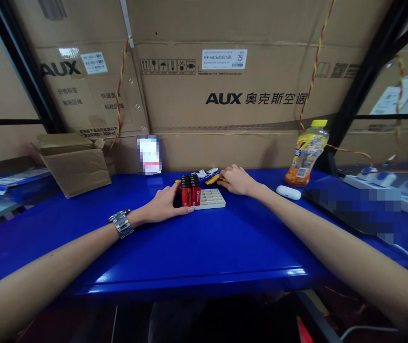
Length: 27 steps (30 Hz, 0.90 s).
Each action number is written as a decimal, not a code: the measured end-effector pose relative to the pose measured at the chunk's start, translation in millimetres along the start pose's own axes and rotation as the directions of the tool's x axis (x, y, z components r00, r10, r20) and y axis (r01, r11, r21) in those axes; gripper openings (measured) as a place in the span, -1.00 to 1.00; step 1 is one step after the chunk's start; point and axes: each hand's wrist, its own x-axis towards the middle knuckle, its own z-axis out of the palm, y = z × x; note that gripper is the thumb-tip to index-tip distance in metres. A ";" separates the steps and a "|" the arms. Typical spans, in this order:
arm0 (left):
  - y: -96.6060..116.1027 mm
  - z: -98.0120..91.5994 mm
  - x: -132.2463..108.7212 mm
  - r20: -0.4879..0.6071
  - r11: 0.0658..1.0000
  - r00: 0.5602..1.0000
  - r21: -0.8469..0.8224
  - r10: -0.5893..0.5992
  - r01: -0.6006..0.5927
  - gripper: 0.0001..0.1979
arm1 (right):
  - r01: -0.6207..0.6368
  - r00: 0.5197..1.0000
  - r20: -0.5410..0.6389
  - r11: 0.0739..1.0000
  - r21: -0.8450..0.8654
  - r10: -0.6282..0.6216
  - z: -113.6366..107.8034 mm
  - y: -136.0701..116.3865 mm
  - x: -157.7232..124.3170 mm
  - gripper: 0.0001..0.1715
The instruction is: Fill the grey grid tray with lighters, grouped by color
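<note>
A white grid tray [214, 197] rests on the blue table, with several red lighter-shaped pieces [191, 196] with black tops upright in its left compartments. The compartments at its right end hold nothing. My left hand [163, 202], a metal watch on its wrist, grips the tray's left end, thumb along the front edge and fingers at the far side. Behind the tray lie loose yellow pieces [211, 179] and blue and white pieces [204, 174]. My right hand [238, 180] reaches in from the right, its curled fingertips on a yellow piece, partly hidden by the fingers.
An open cardboard box [77, 164] stands at left, near an upright lit phone [149, 155]. At right are a yellow-capped drink bottle [306, 155], a white earbud case [288, 192], a dark flat device [347, 209] and a power strip [386, 193]. Large cartons [254, 128] wall the back.
</note>
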 end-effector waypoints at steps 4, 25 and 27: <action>1.4 -1.0 -0.3 0.006 1.000 1.000 0.002 -0.012 0.012 -0.10 | 0.051 0.988 -0.156 0.978 0.203 -0.019 -6.3 -2.1 -0.1 -0.66; -2.6 0.6 -0.2 -0.011 0.999 0.999 0.012 0.030 -0.030 -0.15 | 0.115 0.984 -0.160 0.407 0.906 0.079 -23.6 -31.3 -4.6 -0.57; -3.3 1.0 0.0 -0.016 0.999 0.999 0.008 0.043 -0.042 -0.16 | 0.092 0.985 -0.136 0.353 0.931 0.103 -25.8 -33.6 -5.0 -0.51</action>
